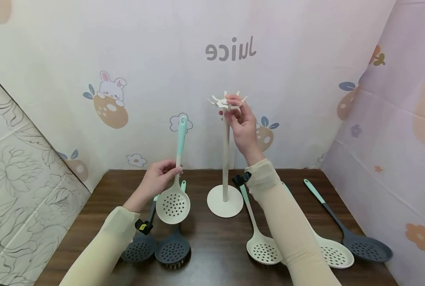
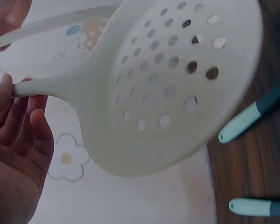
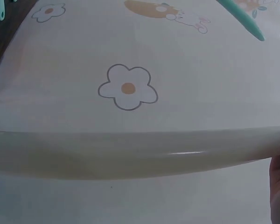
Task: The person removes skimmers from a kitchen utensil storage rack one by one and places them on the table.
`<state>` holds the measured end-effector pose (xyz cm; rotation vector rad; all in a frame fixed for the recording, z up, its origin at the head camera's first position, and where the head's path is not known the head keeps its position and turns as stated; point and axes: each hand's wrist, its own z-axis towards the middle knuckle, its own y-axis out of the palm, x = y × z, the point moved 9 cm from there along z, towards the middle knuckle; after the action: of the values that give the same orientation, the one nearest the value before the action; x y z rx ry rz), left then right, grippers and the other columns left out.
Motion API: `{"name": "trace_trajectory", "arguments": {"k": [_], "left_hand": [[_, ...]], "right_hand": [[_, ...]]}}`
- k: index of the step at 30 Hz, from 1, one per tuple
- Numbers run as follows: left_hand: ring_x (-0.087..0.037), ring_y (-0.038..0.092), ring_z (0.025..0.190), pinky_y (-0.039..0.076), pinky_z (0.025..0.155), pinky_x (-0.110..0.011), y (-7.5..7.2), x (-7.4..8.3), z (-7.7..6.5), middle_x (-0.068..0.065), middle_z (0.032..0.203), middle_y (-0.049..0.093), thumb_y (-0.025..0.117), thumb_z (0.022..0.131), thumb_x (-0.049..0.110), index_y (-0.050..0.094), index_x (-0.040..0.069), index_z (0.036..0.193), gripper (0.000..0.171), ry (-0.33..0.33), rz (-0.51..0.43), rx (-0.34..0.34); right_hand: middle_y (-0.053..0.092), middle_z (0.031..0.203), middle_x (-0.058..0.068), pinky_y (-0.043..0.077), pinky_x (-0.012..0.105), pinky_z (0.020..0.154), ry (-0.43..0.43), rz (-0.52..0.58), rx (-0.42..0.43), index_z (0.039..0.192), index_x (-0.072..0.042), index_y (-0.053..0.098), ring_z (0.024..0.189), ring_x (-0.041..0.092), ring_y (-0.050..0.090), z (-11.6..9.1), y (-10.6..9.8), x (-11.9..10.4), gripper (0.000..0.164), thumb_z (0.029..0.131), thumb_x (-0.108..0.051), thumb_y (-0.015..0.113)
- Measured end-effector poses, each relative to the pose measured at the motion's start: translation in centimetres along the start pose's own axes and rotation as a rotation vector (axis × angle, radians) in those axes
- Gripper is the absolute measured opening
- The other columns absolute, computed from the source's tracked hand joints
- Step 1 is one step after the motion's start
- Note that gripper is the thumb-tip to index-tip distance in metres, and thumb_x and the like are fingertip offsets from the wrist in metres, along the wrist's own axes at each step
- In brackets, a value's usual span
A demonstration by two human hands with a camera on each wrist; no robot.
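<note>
A cream skimmer (image 1: 173, 204) with a mint-green handle is held upright by my left hand (image 1: 156, 179), thumb and fingers pinching the stem below the green part. Its perforated bowl fills much of the left wrist view. To its right stands a cream utensil rack (image 1: 225, 159) with a round base, a tall pole and a ring of hooks on top. My right hand (image 1: 243, 129) grips the rack's top, with fingers at the hooks and thumb by the pole. In the right wrist view the pole (image 3: 107, 156) crosses the frame, and only a bit of the hand shows.
Left on the brown table (image 1: 212, 254) lie a dark skimmer (image 1: 173, 249) and another dark perforated utensil (image 1: 139, 248). On the right are a cream skimmer (image 1: 264, 250), a cream slotted turner (image 1: 335, 253), partly behind my right sleeve, and a dark slotted turner (image 1: 369, 248). Patterned cloth hangs behind.
</note>
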<state>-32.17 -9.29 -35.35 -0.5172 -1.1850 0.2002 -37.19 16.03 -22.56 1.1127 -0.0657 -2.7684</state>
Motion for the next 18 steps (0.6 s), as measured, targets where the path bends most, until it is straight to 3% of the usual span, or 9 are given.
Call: {"name": "trace_trajectory", "arguments": {"k": [10, 15, 18], "left_hand": [[-0.027, 0.061, 0.076, 0.05, 0.065, -0.033, -1.9, -1.6, -0.8, -0.005, 0.089, 0.071, 0.064, 0.099, 0.021, 0.071, 0.008, 0.101, 0.014, -0.005, 0.095, 0.011], [-0.022, 0.055, 0.065, 0.046, 0.054, -0.03, -3.0, -2.2, -1.4, -0.012, 0.087, 0.07, 0.063, 0.1, 0.022, 0.07, 0.008, 0.1, 0.016, -0.032, 0.119, 0.022], [-0.021, 0.054, 0.067, 0.045, 0.055, -0.029, -3.6, -2.6, -1.8, -0.013, 0.089, 0.07, 0.062, 0.1, 0.021, 0.07, 0.007, 0.101, 0.016, -0.052, 0.136, 0.032]], "right_hand": [[0.053, 0.139, 0.004, 0.048, 0.039, 0.1, -0.022, -0.011, 0.001, 0.128, 0.0, 0.054, 0.105, 0.027, 0.064, 0.0, 0.1, 0.0, 0.031, 0.098, -0.002, 0.06], [0.053, 0.139, 0.004, 0.048, 0.04, 0.099, -0.024, -0.012, -0.004, 0.129, 0.001, 0.053, 0.105, 0.027, 0.065, 0.0, 0.2, 0.0, 0.032, 0.098, -0.003, 0.06], [0.053, 0.139, 0.004, 0.048, 0.04, 0.1, -0.012, -0.01, 0.002, 0.129, 0.0, 0.053, 0.105, 0.027, 0.065, 0.0, 0.1, 0.1, 0.032, 0.098, -0.001, 0.06]]}}
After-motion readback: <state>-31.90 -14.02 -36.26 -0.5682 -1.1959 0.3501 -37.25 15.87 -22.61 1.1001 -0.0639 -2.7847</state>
